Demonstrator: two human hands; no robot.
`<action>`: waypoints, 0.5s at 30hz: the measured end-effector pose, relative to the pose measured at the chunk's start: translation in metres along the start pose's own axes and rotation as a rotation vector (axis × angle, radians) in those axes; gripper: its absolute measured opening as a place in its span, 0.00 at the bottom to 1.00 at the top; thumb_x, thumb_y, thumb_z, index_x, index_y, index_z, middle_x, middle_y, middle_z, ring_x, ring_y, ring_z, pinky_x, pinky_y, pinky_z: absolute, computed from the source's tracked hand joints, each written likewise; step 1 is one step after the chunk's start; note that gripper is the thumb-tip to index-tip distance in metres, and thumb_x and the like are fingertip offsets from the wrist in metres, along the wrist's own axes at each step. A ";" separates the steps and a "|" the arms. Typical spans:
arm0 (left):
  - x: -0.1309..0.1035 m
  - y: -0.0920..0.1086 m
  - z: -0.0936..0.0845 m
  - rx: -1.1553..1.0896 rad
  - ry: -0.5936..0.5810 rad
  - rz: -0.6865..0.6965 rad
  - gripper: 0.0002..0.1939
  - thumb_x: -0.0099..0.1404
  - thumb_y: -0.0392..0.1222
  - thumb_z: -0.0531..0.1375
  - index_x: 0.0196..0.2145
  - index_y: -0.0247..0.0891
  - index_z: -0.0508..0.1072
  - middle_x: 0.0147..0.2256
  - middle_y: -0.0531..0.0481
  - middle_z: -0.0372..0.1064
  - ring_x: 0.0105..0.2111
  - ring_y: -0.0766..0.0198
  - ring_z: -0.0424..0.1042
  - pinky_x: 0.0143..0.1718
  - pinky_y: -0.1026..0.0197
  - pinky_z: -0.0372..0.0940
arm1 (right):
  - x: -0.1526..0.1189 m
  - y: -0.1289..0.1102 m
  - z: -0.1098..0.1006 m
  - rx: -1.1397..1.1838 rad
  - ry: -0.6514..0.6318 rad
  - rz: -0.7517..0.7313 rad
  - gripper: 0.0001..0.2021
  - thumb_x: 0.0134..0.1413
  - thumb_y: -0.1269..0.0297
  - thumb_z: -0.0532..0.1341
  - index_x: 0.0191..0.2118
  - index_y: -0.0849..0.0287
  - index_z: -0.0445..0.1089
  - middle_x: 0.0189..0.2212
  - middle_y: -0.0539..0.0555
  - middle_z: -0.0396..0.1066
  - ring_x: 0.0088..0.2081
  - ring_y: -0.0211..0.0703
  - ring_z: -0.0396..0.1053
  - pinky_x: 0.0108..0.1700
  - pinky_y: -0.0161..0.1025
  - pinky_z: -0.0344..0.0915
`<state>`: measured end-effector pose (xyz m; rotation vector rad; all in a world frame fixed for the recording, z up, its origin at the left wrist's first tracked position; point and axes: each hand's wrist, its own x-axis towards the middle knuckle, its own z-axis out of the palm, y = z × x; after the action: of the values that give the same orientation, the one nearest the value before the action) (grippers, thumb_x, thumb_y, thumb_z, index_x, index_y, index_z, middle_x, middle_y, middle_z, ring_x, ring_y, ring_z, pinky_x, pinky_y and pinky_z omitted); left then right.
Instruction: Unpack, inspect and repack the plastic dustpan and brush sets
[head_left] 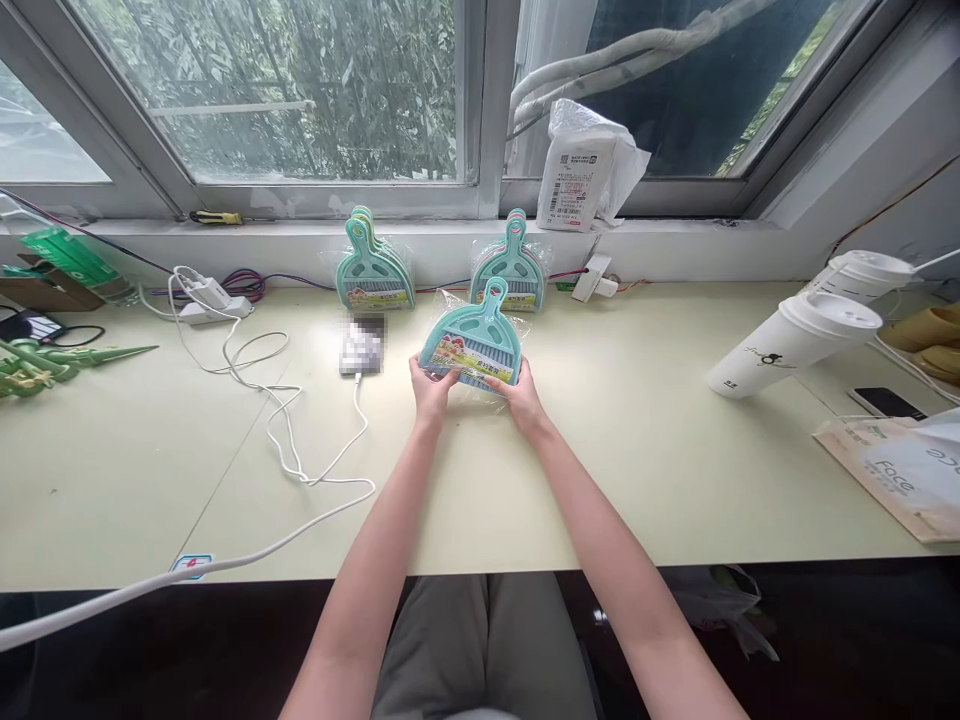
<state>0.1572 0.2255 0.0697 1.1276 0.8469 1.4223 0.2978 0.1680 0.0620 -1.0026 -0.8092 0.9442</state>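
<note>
A long pale table (pixel 637 480) runs beneath grey-framed windows (pixel 300 100) in an indoor workspace, whether office or home the view does not settle. A power strip (pixel 214 311), a trailing white cable (pixel 330 482) and a yellow-and-black tool (pixel 216 217) on the windowsill (pixel 285 242) mark a working desk, while lidded white cups (pixel 780 350) give it an everyday look.

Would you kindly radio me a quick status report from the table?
Left hand, right hand: both gripping wrapped dustpan set, handle up. Two similar stacks behind. White cable left of them. Nothing visibly blocking.
</note>
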 end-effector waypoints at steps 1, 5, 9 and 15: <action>0.000 0.000 0.000 0.000 -0.003 0.003 0.34 0.43 0.44 0.71 0.42 0.40 0.57 0.41 0.46 0.68 0.41 0.59 0.71 0.40 0.56 0.70 | 0.000 0.000 0.000 -0.006 0.005 -0.004 0.37 0.34 0.60 0.72 0.52 0.53 0.57 0.51 0.56 0.66 0.52 0.47 0.66 0.57 0.50 0.61; -0.001 0.000 0.000 0.018 0.013 0.010 0.33 0.43 0.45 0.71 0.42 0.40 0.57 0.42 0.46 0.68 0.42 0.59 0.71 0.42 0.56 0.69 | 0.001 -0.001 -0.001 -0.037 -0.003 -0.019 0.42 0.32 0.60 0.73 0.55 0.53 0.55 0.53 0.57 0.65 0.53 0.48 0.64 0.57 0.50 0.61; -0.002 0.002 0.001 0.035 0.041 0.002 0.33 0.43 0.44 0.71 0.42 0.40 0.57 0.41 0.45 0.68 0.42 0.59 0.71 0.41 0.56 0.69 | 0.001 -0.004 -0.002 -0.056 -0.042 -0.026 0.46 0.29 0.61 0.74 0.58 0.52 0.52 0.55 0.57 0.63 0.54 0.49 0.63 0.58 0.50 0.61; -0.002 0.003 0.001 -0.006 0.021 -0.006 0.35 0.41 0.43 0.71 0.42 0.40 0.56 0.42 0.45 0.67 0.43 0.57 0.71 0.41 0.56 0.70 | 0.001 0.000 -0.003 -0.027 -0.024 -0.034 0.41 0.37 0.62 0.70 0.58 0.51 0.52 0.55 0.56 0.62 0.55 0.48 0.63 0.59 0.50 0.59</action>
<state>0.1577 0.2231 0.0726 1.1064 0.8593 1.4334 0.3005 0.1686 0.0609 -0.9993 -0.8584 0.9195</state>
